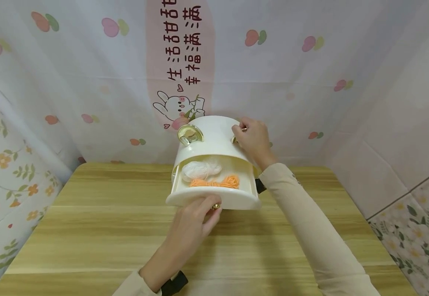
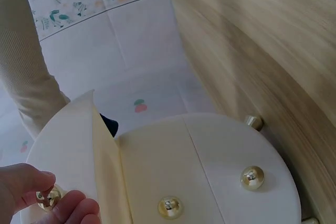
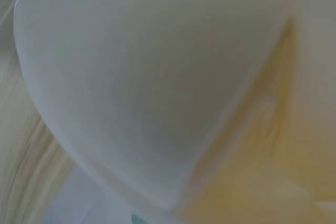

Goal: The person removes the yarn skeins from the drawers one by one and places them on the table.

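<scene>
A white rounded drawer box stands toward the back of the table, its top drawer pulled out. My left hand pinches the gold knob on that drawer's front between thumb and fingers. Inside lie a white yarn bundle and an orange yarn skein. Up on the box's right side, my right hand grips a gold ear-shaped piece, mostly covered by the fingers. Its twin, a gold ear, shows at the left. The right wrist view holds only blurred white and yellowish box surfaces.
Below the drawn-out drawer, the left wrist view shows lower fronts with gold knobs and small gold feet. The box stands on a wood-grain table. Behind it hangs a printed white curtain.
</scene>
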The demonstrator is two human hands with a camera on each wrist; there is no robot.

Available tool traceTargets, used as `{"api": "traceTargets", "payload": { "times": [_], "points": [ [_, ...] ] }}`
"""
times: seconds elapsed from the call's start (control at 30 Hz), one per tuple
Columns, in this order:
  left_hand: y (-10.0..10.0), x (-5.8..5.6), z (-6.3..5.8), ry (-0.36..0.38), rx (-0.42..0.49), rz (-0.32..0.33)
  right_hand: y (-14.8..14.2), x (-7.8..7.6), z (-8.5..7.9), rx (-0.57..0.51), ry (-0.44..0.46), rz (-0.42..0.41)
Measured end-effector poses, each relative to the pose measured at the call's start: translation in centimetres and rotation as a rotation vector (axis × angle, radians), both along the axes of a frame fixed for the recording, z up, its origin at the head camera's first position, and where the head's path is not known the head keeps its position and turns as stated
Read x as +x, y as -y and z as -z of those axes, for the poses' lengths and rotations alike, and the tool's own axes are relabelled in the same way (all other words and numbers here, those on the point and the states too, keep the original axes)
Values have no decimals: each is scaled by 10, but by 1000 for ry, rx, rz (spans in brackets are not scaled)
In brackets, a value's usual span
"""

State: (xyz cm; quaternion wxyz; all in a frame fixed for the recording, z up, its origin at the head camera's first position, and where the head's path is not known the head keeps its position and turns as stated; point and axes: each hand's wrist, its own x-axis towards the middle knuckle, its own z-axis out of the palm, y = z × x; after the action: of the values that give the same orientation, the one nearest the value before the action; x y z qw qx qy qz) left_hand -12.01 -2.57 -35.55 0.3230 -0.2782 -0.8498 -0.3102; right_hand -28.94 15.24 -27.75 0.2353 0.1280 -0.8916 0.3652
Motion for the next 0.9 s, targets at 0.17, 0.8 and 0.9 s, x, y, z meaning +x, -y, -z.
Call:
{"api": "traceTargets", "payload": {
  "times": [0.17, 0.8, 0.9],
  "points": [
    [2, 4, 2, 11, -12, -5, 2, -3, 7, -19, -123, -2],
    [18, -1, -27, -25, 104, 123, 3, -6, 11, -24, -269, 28],
    [24, -8, -39, -82, 141, 98, 4, -7, 11, -27, -271, 31]
  ]
}}
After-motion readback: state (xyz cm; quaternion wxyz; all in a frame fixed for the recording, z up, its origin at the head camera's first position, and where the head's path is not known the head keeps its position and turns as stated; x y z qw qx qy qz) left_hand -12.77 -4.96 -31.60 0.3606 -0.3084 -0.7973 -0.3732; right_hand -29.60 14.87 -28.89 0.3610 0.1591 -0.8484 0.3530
